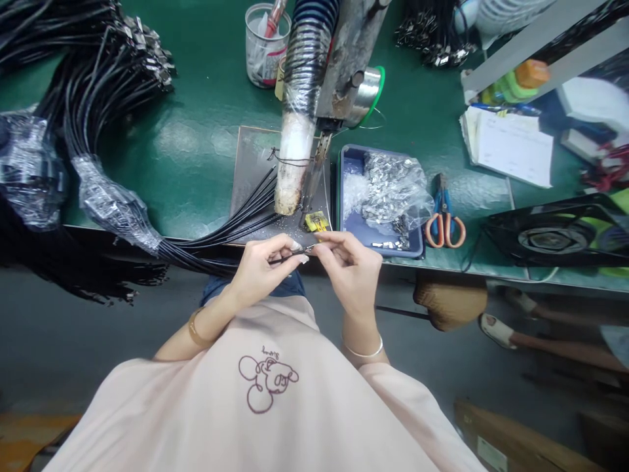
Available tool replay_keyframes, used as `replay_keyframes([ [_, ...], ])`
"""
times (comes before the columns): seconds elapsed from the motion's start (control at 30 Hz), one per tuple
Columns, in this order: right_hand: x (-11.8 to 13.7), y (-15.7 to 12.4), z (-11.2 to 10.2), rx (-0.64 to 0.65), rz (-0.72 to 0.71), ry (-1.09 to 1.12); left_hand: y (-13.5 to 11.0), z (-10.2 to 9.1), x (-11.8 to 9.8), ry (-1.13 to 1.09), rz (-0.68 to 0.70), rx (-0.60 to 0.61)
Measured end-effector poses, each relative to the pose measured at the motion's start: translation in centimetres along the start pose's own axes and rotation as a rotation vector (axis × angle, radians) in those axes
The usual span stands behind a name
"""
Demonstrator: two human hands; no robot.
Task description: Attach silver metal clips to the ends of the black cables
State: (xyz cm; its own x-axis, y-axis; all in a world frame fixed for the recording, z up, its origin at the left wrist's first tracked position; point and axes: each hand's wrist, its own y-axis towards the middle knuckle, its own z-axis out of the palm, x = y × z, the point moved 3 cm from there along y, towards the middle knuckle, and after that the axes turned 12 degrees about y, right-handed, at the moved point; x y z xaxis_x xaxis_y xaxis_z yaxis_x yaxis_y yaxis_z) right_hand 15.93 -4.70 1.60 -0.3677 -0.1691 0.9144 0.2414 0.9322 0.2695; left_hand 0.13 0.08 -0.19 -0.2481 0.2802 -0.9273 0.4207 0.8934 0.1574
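My left hand (260,269) pinches the end of a thin black cable (282,259) just below the bench edge. My right hand (351,265) meets it from the right, fingers pinched on a small metal piece at the cable tip (310,248). The cable runs left into a fan of black cables (246,213) lying on a grey plate (250,164). Directly behind my hands stands a soldering fixture with a small yellow holder (316,221) and a ribbed fume hose (302,98) above it.
A blue tray (351,196) with a plastic bag of small metal shells sits right of the fixture, orange-handled scissors (443,219) beside it. A solder spool (369,95), a plastic cup (265,46), wrapped cable bundles (111,203) at left, a black fan (555,233) at right.
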Motion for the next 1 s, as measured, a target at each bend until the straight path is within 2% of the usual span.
replay_keyframes([
  [0.1, 0.1, 0.2, 0.0, 0.082, 0.047, 0.033, 0.0, -0.3, -0.1, -0.038, -0.003, 0.031],
  [0.27, 0.6, -0.1, 0.4, 0.054, -0.164, -0.103, 0.0, -0.3, 0.2, -0.258, -0.158, 0.184],
  [0.4, 0.1, -0.5, 0.4, -0.040, -0.179, -0.061, 0.1, -0.1, 0.7, -0.350, -0.250, 0.094],
  [0.53, 0.0, -0.7, 0.2, -0.158, -0.260, -0.034, 0.6, 0.0, 0.8, -0.345, -0.255, -0.015],
  [0.73, 0.0, -0.2, 1.4, -0.069, -0.432, -0.116, 1.6, 0.0, 1.0, -0.291, -0.215, -0.072],
  [1.0, -0.5, 0.4, 2.1, -0.101, -0.440, -0.124, 2.4, 0.1, 1.1, -0.215, -0.211, -0.127],
])
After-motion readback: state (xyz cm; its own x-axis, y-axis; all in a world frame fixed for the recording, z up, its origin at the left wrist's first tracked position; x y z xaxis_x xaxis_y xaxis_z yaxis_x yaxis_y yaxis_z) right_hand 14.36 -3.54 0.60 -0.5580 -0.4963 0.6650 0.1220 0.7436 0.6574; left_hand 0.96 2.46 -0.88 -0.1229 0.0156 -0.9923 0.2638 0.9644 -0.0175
